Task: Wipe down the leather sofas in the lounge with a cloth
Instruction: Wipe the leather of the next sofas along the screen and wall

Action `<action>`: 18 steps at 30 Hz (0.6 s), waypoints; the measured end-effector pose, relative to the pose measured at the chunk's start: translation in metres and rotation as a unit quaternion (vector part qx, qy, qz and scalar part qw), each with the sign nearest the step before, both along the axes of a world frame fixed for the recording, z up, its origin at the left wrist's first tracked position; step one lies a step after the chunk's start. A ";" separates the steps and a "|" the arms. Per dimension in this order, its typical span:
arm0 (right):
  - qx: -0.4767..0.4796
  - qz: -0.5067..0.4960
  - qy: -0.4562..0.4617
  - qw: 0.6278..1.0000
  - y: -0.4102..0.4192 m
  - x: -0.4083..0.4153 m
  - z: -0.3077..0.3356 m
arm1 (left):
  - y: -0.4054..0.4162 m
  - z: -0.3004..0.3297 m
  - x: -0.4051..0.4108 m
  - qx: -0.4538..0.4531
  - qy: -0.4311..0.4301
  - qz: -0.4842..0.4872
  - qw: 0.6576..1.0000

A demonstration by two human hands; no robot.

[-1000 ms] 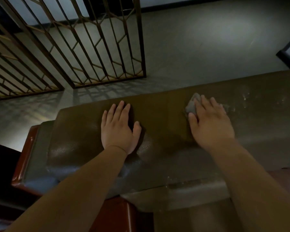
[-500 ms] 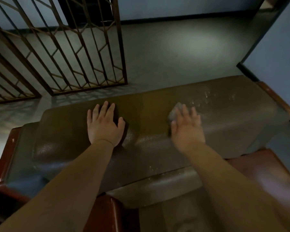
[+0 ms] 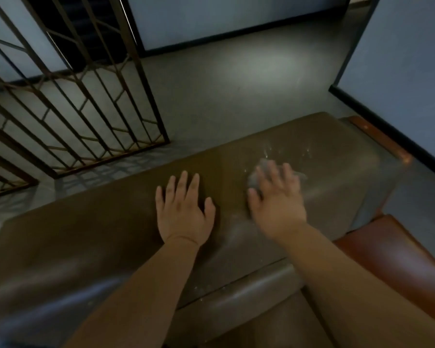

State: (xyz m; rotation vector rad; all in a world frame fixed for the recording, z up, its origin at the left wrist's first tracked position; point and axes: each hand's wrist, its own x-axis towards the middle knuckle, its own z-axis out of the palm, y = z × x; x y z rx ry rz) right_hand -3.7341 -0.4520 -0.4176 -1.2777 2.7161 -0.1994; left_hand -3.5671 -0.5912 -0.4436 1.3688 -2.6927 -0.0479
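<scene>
Mostly hidden, the grey cloth (image 3: pixel 261 169) lay crumpled under the right hand's (image 3: pixel 276 199) spread fingers, at three o'clock from the flat, relaxed left hand (image 3: pixel 183 212) on the brown sofa back (image 3: pixel 86 237).

Dark metal gate (image 3: pixel 68 96) w/ geometric bars stands upper left on grey floor (image 3: pixel 236 96). Blue-grey wall (image 3: pixel 399 59) at right, black skirting (image 3: pixel 377 116) along its base.

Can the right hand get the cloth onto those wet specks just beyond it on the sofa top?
Probably yes. The right hand presses the cloth flat on the sofa top, and the wet specks lie just past its fingertips with nothing between.
</scene>
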 end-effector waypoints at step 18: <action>0.040 0.303 -0.023 0.952 -0.070 -0.002 0.018 | 0.002 -0.006 -0.001 -0.043 0.006 0.011 0.999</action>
